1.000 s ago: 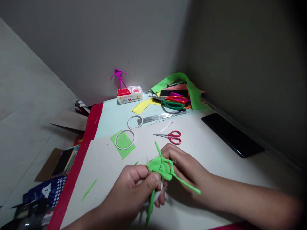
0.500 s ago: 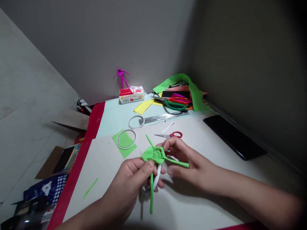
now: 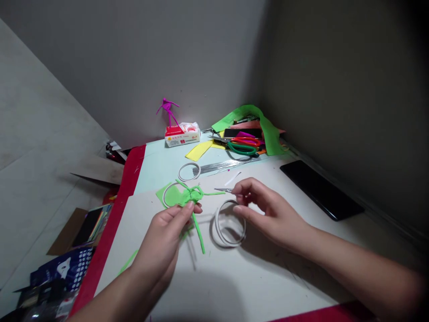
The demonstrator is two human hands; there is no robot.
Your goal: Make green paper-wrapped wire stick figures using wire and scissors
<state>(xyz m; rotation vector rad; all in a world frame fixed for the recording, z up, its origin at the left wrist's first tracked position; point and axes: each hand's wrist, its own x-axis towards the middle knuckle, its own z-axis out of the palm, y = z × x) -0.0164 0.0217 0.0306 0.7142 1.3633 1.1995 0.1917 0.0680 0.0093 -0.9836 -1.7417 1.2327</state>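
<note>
The left hand [image 3: 161, 237] held a green foam shape [image 3: 182, 197] with green strips sticking out of it. The shape was up in the air, just over a green square [image 3: 164, 193] on the far left of the paper. The left fingers [image 3: 189, 205] were closed tight on the shape. The right hand [image 3: 268, 214] was at a white ring [image 3: 229, 223] on the tabletop [image 3: 268, 277], and the right fingers [image 3: 238, 209] were a little open, just over the ring's top edge. A scissors blade [image 3: 223, 190] lay just past them. To lift the ring, those fingers would need to close on it.
</note>
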